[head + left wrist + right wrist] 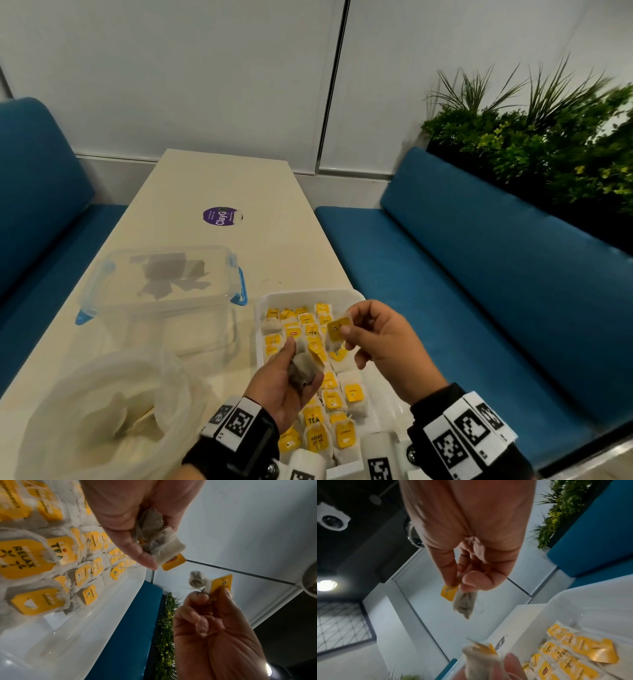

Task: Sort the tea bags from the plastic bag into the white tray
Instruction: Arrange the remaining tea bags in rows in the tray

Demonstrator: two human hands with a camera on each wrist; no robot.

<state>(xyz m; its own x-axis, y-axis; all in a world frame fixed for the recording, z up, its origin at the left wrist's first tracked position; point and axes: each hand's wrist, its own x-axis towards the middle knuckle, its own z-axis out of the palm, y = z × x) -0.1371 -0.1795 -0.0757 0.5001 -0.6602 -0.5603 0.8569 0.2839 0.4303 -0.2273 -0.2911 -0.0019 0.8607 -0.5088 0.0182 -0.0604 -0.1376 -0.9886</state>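
A white tray [260, 308] holds several tea bags with yellow tags, laid in rows. Above its middle my left hand [291, 373] grips a small bunch of tea bags [303, 371] in its palm, also seen as tea bags [154, 534] in the left wrist view. My right hand [373, 339] pinches one tea bag [339, 330] by its yellow tag, just right of the left hand; this tea bag [464, 603] hangs below the fingers in the right wrist view. The clear plastic bag [109, 407] lies at the near left with a few tea bags inside.
A clear lidded box with blue clips [164, 291] stands left of the tray. A purple sticker [221, 216] lies farther along the cream table [219, 178]. Blue benches [479, 274] flank the table, with plants [548, 137] behind the right one.
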